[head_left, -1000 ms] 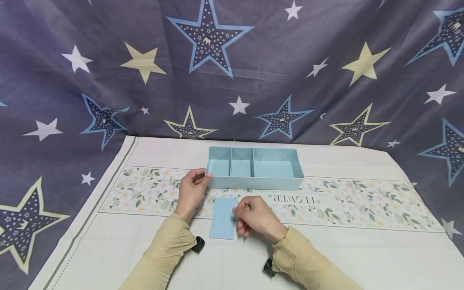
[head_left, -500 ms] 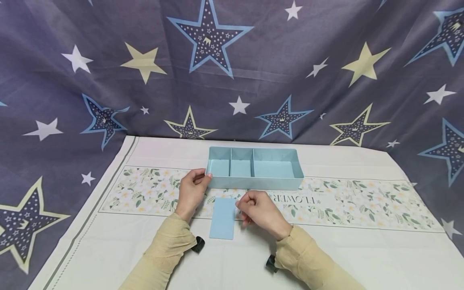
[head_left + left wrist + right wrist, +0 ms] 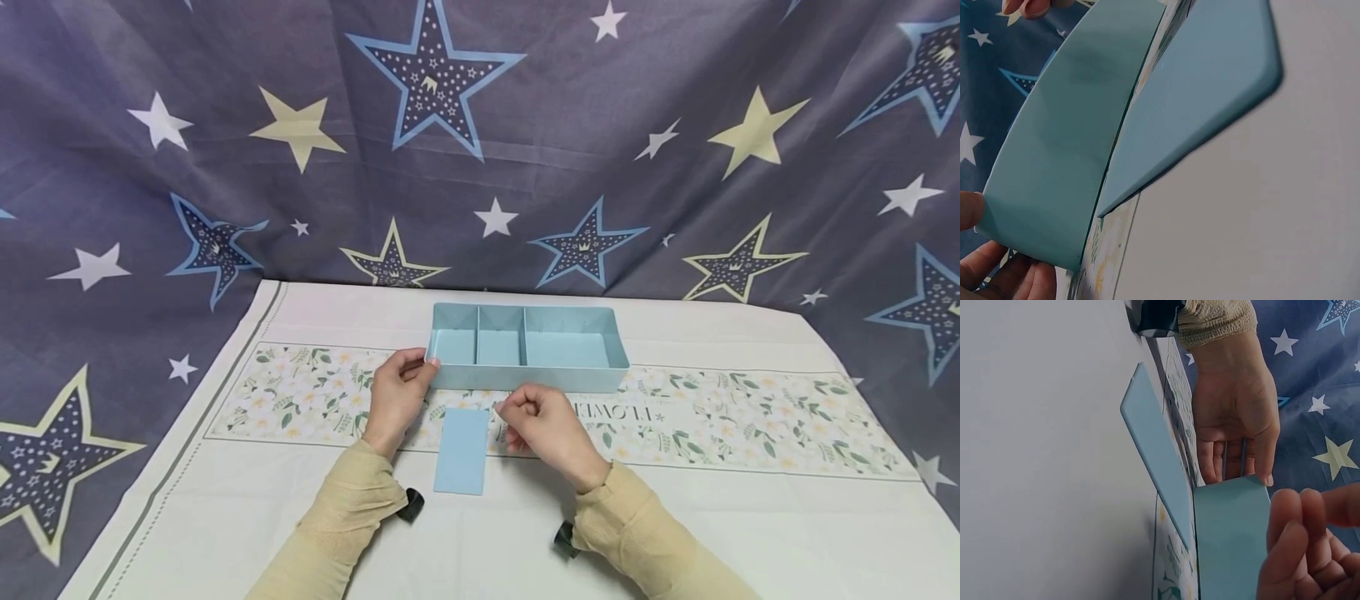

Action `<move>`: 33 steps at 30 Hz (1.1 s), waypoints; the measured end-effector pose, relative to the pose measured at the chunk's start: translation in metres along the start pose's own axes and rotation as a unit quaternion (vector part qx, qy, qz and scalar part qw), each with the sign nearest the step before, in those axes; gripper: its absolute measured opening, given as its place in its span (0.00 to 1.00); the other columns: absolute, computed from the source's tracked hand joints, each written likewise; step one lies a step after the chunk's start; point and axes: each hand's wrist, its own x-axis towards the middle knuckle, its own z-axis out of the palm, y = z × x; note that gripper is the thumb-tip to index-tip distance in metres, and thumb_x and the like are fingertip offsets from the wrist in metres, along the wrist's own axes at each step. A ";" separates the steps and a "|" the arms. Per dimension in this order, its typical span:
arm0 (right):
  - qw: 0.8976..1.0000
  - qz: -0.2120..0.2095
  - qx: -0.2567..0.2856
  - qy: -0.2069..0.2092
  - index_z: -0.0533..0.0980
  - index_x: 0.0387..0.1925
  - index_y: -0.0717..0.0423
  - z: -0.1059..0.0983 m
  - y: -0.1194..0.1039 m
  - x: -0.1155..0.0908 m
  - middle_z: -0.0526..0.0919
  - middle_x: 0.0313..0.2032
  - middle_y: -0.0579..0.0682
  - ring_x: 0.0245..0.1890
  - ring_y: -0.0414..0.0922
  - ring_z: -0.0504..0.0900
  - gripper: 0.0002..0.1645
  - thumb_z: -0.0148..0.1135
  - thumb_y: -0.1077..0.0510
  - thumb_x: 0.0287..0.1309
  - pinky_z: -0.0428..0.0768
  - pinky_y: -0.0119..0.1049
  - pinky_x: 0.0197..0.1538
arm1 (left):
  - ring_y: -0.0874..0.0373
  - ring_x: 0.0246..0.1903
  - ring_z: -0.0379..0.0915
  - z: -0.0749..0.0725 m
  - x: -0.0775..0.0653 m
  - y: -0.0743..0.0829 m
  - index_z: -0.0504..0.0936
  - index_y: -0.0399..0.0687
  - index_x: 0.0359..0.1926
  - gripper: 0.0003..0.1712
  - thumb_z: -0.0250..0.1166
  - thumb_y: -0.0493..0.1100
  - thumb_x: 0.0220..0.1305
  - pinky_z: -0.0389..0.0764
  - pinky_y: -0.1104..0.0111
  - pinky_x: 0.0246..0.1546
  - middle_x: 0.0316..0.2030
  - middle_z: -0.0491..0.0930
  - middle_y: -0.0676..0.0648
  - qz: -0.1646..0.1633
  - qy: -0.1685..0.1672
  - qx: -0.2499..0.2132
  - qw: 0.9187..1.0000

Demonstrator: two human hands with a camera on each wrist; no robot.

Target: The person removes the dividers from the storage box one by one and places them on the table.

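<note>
A light-blue storage box (image 3: 525, 378) with three compartments stands on the cloth. My left hand (image 3: 397, 400) grips its left end in the head view, thumb at the front corner and fingers behind the end wall. The left wrist view shows those fingers (image 3: 1004, 275) at the end of the box wall (image 3: 1066, 137). In front of the box lies a flat light-blue rectangular panel (image 3: 461, 454), its long side pointing toward me. Just right of its far corner is my right hand (image 3: 551, 429), fingers curled and thumb against the index finger. Nothing shows between those fingertips (image 3: 1288, 537).
A white tablecloth (image 3: 247, 508) covers the table, with a floral printed band (image 3: 300, 400) running across it under the box. Behind the table hangs a dark curtain (image 3: 540, 125) with stars. Small black devices (image 3: 410, 505) sit at both wrists, below beige sleeves.
My right hand has moved away from me and slightly right, off the panel's right edge toward the box front. The left hand, box and panel stay where they were.
</note>
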 end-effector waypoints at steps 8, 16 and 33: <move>0.999 -0.032 -0.031 0.016 0.75 0.25 0.57 -0.003 -0.014 -0.005 0.77 0.16 0.59 0.17 0.52 0.76 0.09 0.57 0.57 0.57 0.78 0.44 0.19 | 0.62 0.35 0.73 0.003 0.004 -0.012 0.76 0.54 0.44 0.22 0.63 0.61 0.53 0.80 0.64 0.34 0.38 0.77 0.49 -0.004 0.010 0.002 1.000; 0.992 -0.085 -0.075 0.049 0.75 0.25 0.60 -0.004 -0.033 -0.014 0.78 0.16 0.60 0.17 0.54 0.76 0.07 0.55 0.62 0.56 0.71 0.32 0.14 | 0.67 0.35 0.72 0.007 0.007 -0.018 0.75 0.59 0.43 0.22 0.61 0.64 0.53 0.80 0.68 0.33 0.38 0.76 0.54 -0.003 0.019 0.030 0.999; 0.988 -0.102 -0.090 0.079 0.74 0.27 0.60 -0.014 -0.036 -0.012 0.77 0.19 0.62 0.17 0.50 0.76 0.05 0.55 0.62 0.56 0.78 0.40 0.20 | 0.57 0.39 0.73 -0.002 -0.005 0.017 0.74 0.42 0.48 0.25 0.61 0.56 0.57 0.80 0.65 0.35 0.42 0.76 0.42 -0.013 -0.005 0.011 1.000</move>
